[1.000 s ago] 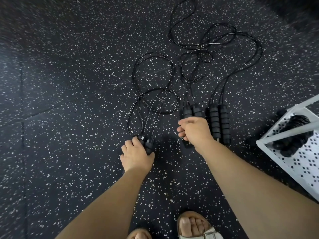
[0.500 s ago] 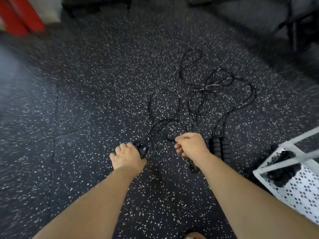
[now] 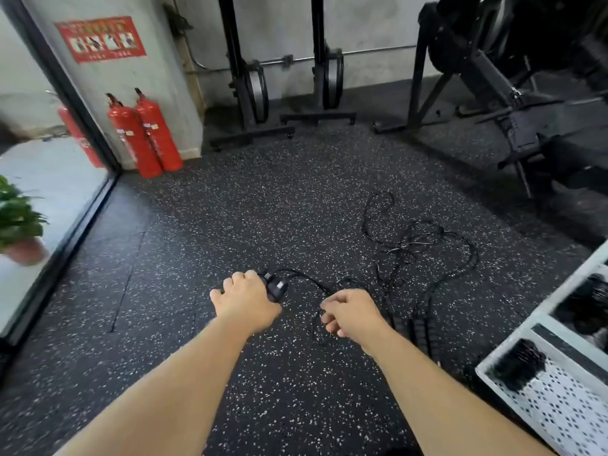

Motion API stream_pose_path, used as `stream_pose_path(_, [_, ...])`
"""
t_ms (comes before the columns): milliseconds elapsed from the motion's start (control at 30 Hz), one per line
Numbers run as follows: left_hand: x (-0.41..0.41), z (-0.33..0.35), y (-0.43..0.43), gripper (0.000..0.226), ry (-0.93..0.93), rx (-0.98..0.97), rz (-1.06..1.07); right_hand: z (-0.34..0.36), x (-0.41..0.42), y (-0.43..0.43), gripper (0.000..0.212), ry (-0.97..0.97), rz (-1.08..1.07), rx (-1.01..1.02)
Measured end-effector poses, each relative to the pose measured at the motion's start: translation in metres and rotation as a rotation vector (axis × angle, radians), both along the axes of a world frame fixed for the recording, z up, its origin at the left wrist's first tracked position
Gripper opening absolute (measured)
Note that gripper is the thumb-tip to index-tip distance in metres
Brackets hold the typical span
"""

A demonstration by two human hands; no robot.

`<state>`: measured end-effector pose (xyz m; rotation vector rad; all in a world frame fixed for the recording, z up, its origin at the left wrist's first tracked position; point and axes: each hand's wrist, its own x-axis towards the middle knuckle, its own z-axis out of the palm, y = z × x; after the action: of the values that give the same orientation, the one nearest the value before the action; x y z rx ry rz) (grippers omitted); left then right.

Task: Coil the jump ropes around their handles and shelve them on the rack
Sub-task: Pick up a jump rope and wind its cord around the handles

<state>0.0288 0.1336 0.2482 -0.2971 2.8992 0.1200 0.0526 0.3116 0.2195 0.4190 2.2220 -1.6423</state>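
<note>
Coiling step, as I judge it: my left hand (image 3: pixel 246 301) grips the rope handles (image 3: pixel 275 286) at centre, my right hand (image 3: pixel 350 312) pinches their cord (image 3: pixel 312 280) just to the right; next, wind cord round handles before shelving on the rack (image 3: pixel 566 409) near right.

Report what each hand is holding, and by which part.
Left hand grips the black handles of one jump rope. Right hand pinches that rope's thin cord, partway along from the handles.
</note>
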Motion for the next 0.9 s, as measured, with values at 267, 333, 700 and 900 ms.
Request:
stream_pose_path(267, [0.056, 0.093, -0.024, 0.055, 0.041, -0.028, -0.121, 0.061, 0.035, -0.010, 0.013, 0.159, -0.009, 0.136])
stream_pose_path(333, [0.067, 0.114, -0.031, 0.061, 0.030, -0.042, -0.150, 0.073, 0.040, -0.015, 0.020, 0.207, 0.053, 0.258])
stream_pose_path(700, [0.098, 0.213, -0.074, 0.054, -0.079, 0.525, -0.109, 0.099, 0.049, -0.067, 0.021, 0.301, 0.210, 0.280])
stream_pose_path(900, [0.093, 0.234, -0.089, 0.032, 0.028, 0.878, 0.149, 0.088, 0.052, -0.052, 0.021, 0.283, 0.243, 0.365])
